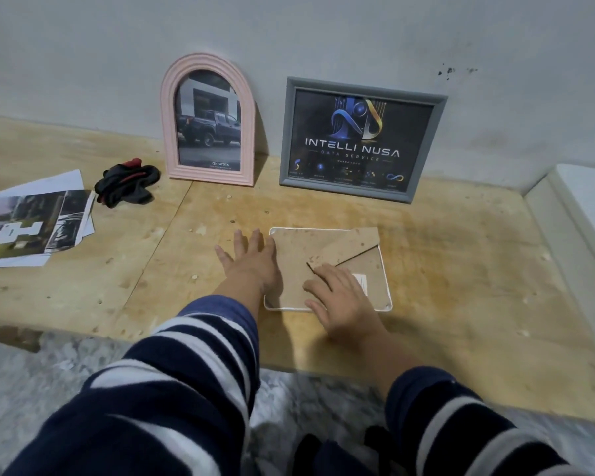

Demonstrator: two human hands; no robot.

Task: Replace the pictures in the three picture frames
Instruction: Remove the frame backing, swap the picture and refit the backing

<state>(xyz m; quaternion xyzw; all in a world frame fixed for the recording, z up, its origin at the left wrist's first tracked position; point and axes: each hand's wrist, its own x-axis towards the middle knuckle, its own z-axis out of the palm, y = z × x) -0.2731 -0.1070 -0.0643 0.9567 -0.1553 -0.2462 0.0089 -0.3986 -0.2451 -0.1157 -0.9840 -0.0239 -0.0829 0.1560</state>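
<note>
I am seeing: pink arched frame | grey frame | my navy-and-white striped sleeves | black-and-red gloves

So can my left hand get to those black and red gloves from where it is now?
Probably yes. The left hand lies flat beside the face-down frame, and only bare wood separates it from the gloves further left.

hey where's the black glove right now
In the head view the black glove lies crumpled at left on the wooden board, between the loose prints and the pink arched frame.
</note>
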